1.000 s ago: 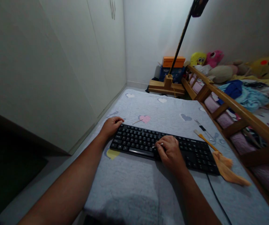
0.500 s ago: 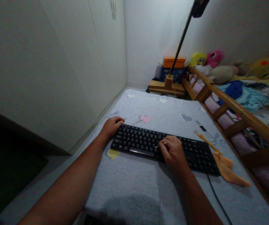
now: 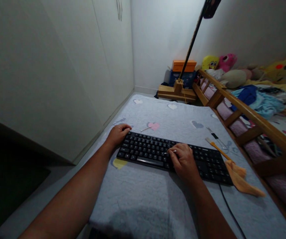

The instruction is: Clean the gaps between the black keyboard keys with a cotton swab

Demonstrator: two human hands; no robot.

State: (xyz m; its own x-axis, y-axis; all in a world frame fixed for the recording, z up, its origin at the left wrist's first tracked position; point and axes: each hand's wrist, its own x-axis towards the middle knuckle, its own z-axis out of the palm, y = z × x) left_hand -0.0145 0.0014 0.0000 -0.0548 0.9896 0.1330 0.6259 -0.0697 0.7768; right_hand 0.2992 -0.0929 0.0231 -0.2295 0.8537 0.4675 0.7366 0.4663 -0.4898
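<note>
A black computer keyboard [image 3: 143, 151] lies at a slant on the heart-patterned cloth [image 3: 138, 192]. My left hand [image 3: 118, 134] is closed on its upper left corner, the thumb along the edge. Over the keys right of the middle, my right hand [image 3: 184, 161] pinches a thin cotton swab [image 3: 170, 152]; the swab's tip points left, at the keys. The palm hides some keys beneath it. Behind the keyboard lies a second cotton swab [image 3: 146, 129], beside a pink heart print.
Right of the keyboard lie a brush [image 3: 217, 147] with a yellow handle, a tweezer-like metal tool [image 3: 215, 136] and an orange cloth [image 3: 244, 186]. The keyboard cable [image 3: 229, 207] runs toward me. A wooden bed rail [image 3: 252, 114] borders the right; a white cabinet [image 3: 83, 66] stands left.
Hardly anything differs. The whole view has shifted slightly; both hands keep their places on the keyboard, and the swab in my right hand stays over nearly the same keys.
</note>
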